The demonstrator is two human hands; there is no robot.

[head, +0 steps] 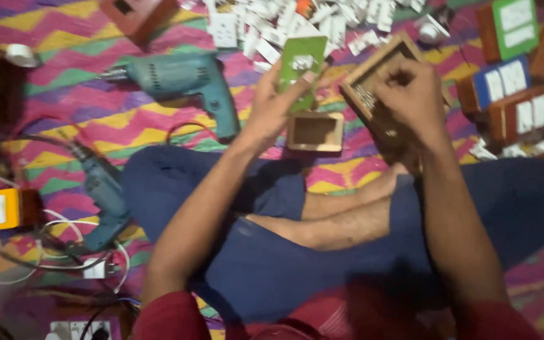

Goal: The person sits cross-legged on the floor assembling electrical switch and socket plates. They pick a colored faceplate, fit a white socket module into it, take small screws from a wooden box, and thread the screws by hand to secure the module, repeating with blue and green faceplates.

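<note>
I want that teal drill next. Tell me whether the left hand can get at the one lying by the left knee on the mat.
Probably not straight away: the left hand is holding a green plate. The teal drill itself lies uncovered on the mat, nothing between them.

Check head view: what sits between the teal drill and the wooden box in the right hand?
The left hand holding a green plate, with a small open wooden frame on the mat just below; the drill lies left, the box right.

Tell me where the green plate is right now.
In the head view, the green plate is held up in the left hand, above the small wooden box, right of the teal drill.
</note>
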